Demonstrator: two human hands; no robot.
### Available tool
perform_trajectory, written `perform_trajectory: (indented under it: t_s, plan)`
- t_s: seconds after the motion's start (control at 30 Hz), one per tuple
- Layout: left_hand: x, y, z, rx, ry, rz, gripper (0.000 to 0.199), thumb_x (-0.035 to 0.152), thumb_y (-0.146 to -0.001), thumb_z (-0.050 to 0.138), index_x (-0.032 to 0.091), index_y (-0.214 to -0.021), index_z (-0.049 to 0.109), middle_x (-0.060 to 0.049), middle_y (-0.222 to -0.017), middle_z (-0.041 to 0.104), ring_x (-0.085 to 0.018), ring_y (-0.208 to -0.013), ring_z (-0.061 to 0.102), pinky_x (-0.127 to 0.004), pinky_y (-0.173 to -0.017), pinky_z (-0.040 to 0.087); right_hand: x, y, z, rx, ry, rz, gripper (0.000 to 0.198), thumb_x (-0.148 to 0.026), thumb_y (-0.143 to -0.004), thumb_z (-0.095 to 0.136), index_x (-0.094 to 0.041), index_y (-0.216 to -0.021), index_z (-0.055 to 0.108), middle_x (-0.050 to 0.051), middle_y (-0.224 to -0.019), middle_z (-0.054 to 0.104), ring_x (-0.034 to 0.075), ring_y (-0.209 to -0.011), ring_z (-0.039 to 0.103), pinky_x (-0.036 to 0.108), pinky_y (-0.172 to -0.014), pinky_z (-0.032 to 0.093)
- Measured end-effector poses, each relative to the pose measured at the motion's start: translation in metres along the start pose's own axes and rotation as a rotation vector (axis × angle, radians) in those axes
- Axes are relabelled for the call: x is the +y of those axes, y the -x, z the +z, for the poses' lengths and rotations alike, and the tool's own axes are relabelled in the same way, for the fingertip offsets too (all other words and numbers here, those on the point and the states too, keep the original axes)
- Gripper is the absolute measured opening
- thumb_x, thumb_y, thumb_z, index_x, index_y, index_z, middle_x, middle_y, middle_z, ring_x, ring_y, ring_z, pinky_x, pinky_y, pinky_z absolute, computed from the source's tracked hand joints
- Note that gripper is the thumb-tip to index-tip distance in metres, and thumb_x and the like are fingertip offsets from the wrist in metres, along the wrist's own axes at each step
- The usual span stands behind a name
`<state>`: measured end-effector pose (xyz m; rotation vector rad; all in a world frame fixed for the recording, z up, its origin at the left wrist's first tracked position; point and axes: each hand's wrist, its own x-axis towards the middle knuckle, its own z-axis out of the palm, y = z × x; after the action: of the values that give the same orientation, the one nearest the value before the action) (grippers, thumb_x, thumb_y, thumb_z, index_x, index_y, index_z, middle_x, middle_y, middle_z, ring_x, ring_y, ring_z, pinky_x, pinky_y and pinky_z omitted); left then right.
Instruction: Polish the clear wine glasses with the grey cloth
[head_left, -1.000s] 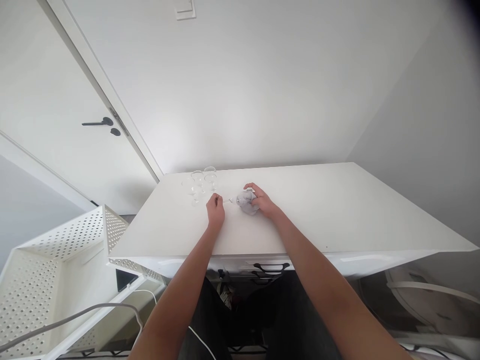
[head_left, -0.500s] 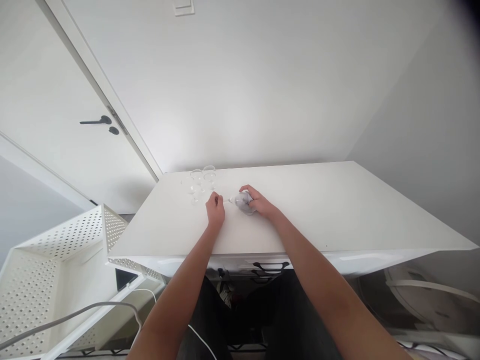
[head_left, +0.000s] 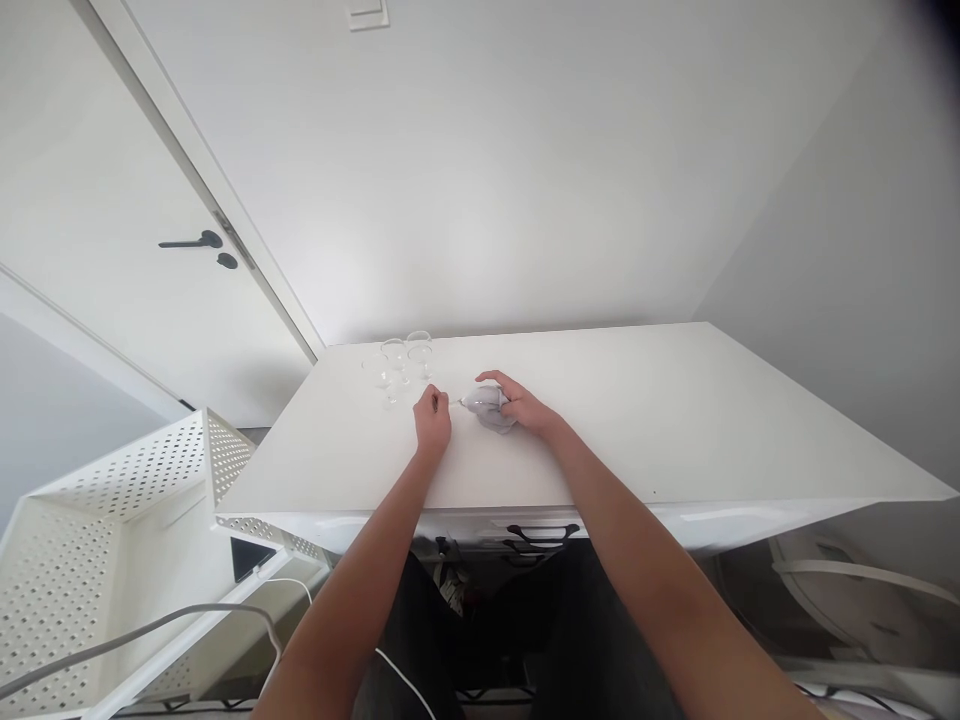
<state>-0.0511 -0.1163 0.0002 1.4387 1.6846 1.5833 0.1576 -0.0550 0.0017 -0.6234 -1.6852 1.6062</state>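
Note:
A stemmed wine glass (head_left: 478, 398) is held on its side above the white cabinet top, its bowl pointing right. My left hand (head_left: 433, 420) is closed around the foot end of its stem, and the foot is mostly hidden by the fingers. At the bowl, my right hand (head_left: 523, 406) grips a grey cloth (head_left: 498, 422) that is bunched against the glass. Whether the cloth is inside the bowl or only around it, I cannot tell. Several clear stemmed glasses (head_left: 418, 352) stand upright in a group just beyond and left of my left hand.
The white cabinet top (head_left: 675, 420) runs against the wall, with black drawer handles (head_left: 541, 536) below its front edge. At the left stands a white perforated rack (head_left: 157, 470), crossed by a grey cable (head_left: 150, 640). A door with a black handle (head_left: 199, 241) is behind it.
My right hand and the cloth have shifted slightly left along the bowl, and the bowl looks a little turned. My left hand has barely moved. The standing glasses have stayed in place.

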Motion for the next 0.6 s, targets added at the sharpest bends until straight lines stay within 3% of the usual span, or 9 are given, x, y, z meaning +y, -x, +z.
perform_trajectory:
  t_s: [0.07,0.2,0.4,0.5,0.6]
  plan:
    - [0.001,0.000,0.001,-0.022,-0.035,0.012,0.030,0.029,-0.095,0.048,0.022,-0.070,0.033,0.003,-0.064,0.034,-0.013,-0.060,0.032,-0.028,-0.058,0.027,0.001,-0.002,-0.003,0.059,-0.046,-0.012,0.069,-0.012,-0.056,0.053,-0.029,-0.122,0.060,0.000,-0.088,0.065,0.018,-0.072,0.057,0.026,-0.059,0.042]
    - [0.004,0.001,0.004,-0.226,-0.137,0.071,0.030,0.039,-0.093,0.055,0.021,-0.070,0.049,0.002,-0.064,0.049,-0.013,-0.060,0.043,-0.029,-0.060,0.034,0.000,-0.006,-0.006,0.301,-0.164,-0.075,0.057,-0.012,-0.054,0.055,-0.029,-0.109,0.056,-0.004,-0.080,0.059,0.014,-0.065,0.052,0.023,-0.054,0.037]
    - [0.006,0.002,0.007,-0.420,-0.105,0.079,0.030,0.043,-0.089,0.061,0.019,-0.072,0.063,-0.002,-0.074,0.065,-0.012,-0.059,0.048,-0.028,-0.058,0.038,0.000,-0.008,-0.003,0.497,-0.282,-0.204,0.057,-0.011,-0.054,0.060,-0.029,-0.108,0.053,-0.005,-0.082,0.058,0.014,-0.069,0.053,0.022,-0.055,0.040]
    - [0.005,0.001,0.006,-0.404,-0.095,0.074,0.030,0.045,-0.088,0.062,0.019,-0.071,0.063,-0.002,-0.074,0.065,-0.013,-0.059,0.048,-0.028,-0.058,0.037,0.004,-0.010,-0.011,0.660,-0.321,-0.211,0.061,-0.010,-0.055,0.064,-0.030,-0.112,0.056,-0.004,-0.087,0.060,0.014,-0.075,0.057,0.024,-0.059,0.044]
    - [0.005,0.001,0.004,-0.300,-0.065,0.060,0.032,0.046,-0.089,0.062,0.020,-0.072,0.062,-0.001,-0.070,0.061,-0.012,-0.058,0.045,-0.028,-0.058,0.037,0.006,-0.012,-0.020,0.896,-0.455,-0.147,0.063,-0.013,-0.054,0.071,-0.030,-0.113,0.060,-0.002,-0.097,0.064,0.017,-0.085,0.062,0.027,-0.066,0.050]
